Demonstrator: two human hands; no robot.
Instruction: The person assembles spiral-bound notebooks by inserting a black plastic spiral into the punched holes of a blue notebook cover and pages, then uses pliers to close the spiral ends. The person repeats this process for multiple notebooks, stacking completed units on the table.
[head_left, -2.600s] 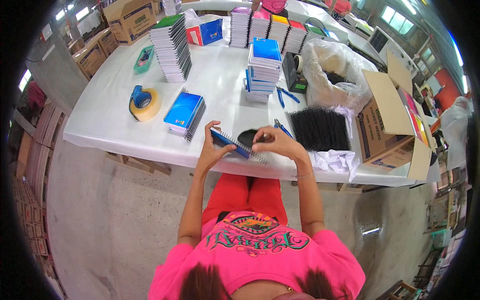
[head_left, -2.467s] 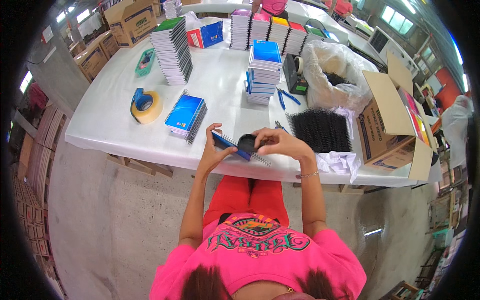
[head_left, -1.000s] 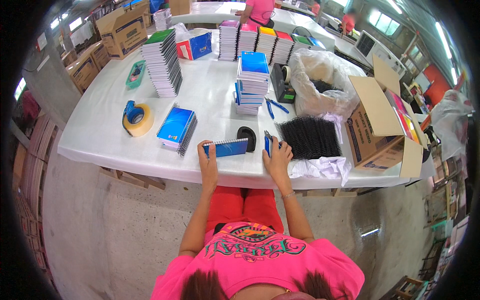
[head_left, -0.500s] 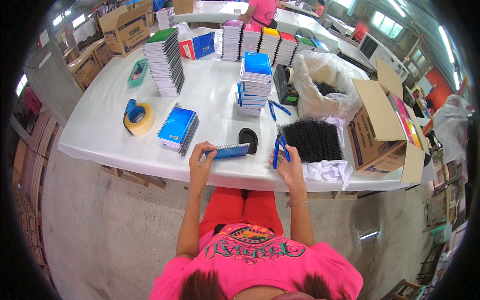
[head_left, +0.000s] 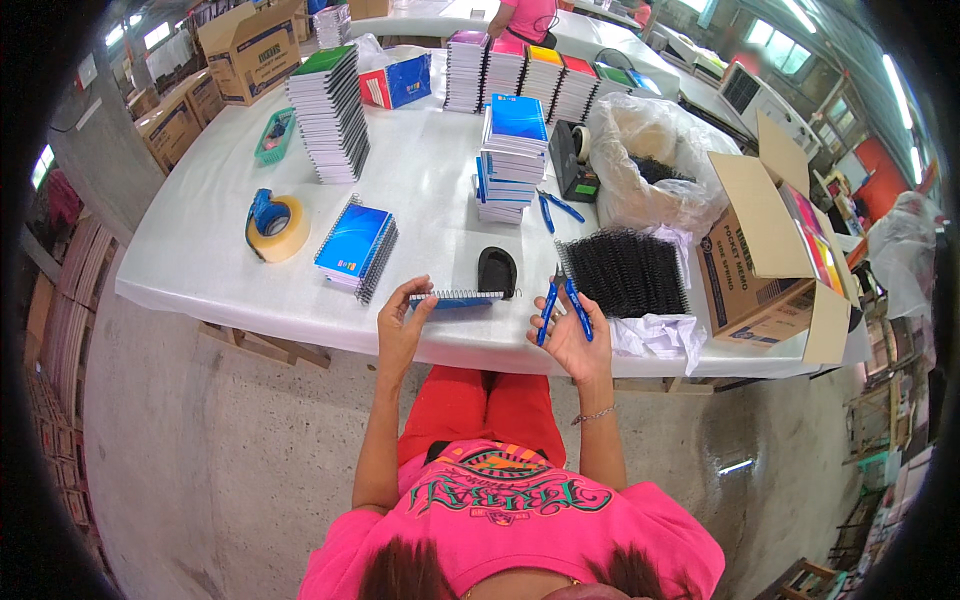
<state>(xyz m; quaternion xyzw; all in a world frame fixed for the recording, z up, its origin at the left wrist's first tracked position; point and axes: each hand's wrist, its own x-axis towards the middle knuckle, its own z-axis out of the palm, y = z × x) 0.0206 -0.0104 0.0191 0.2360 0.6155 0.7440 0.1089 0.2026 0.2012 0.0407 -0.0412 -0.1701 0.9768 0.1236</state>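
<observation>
My left hand (head_left: pixel 402 318) is closed on one end of a blue spiral notebook (head_left: pixel 450 301). The notebook stands on edge near the table's front, its wire spine uppermost. Resting across the fingers of my right hand (head_left: pixel 575 335) are blue-handled cutting pliers (head_left: pixel 570 300), handles spread and tip pointing away from me. Just beyond the notebook lies a black curved object (head_left: pixel 496 272). Left of it is a small stack of blue spiral notebooks (head_left: pixel 355 242). Black plastic spiral coils (head_left: pixel 625 275) form a pile right of the pliers.
A second pair of blue-handled pliers (head_left: pixel 560 206) lies beside a tall stack of blue notebooks (head_left: pixel 515 140). Farther left are a tape roll (head_left: pixel 278 232) and a green-topped notebook stack (head_left: pixel 325 120). An open carton (head_left: pixel 755 280) and a plastic bag (head_left: pixel 650 200) occupy the right side.
The notebook has tipped so that its spine faces up and less of its cover shows. In my right hand the pliers' handles have spread wider, and that hand is turned more palm-up.
</observation>
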